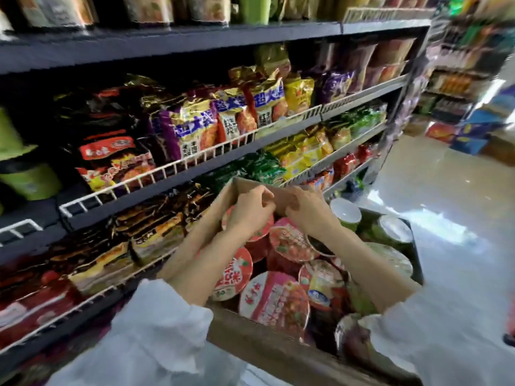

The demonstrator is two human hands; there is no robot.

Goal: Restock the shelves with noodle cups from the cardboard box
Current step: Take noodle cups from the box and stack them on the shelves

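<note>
The left hand (pixel 250 210) and right hand (pixel 302 210) meet over the far end of the cardboard box (pixel 267 349), fingers curled. They seem to pinch the raised far flap (pixel 276 195) between them, though blur hides the exact grip, so whether each hand is closed on the flap cannot be told. Both forearms reach across the open box from white sleeves (pixel 156 335) at the near edge.

Beneath the arms, the noodle cups (pixel 274 299) lie packed in the box, mostly red and pink lids facing up or tilted, with green-sided cups (pixel 394 232) crowded along the right side. The arms cover part of this load.

To the left, just beside the box, stand the shelves (pixel 167 174) with white wire front rails, filled with bagged noodle packets (pixel 195 126). Green cups (pixel 30 179) sit at the far left of one shelf. A pale floor (pixel 446 190) stretches right toward further stocked shelving.
</note>
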